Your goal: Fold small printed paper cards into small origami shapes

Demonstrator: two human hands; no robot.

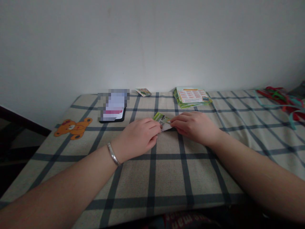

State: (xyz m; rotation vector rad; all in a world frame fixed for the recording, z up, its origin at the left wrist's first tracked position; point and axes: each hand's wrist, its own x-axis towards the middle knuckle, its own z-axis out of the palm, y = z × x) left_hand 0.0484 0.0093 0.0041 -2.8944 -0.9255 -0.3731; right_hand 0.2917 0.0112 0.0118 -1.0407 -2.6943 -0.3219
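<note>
Together, both hands [138, 136] pinch small paper [163, 121], palms down.

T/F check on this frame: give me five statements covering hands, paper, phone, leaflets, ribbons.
1. The left hand and right hand both pinch the printed paper. True.
2. The bracelet is on the right wrist. False: it is on the left wrist.
3. The phone lies left of the hands, untouched. True.
4. The leaflet stack lies under the left hand. False: it lies farther back, apart from both hands.
5. The ribbons lie at the far right. True.
</note>
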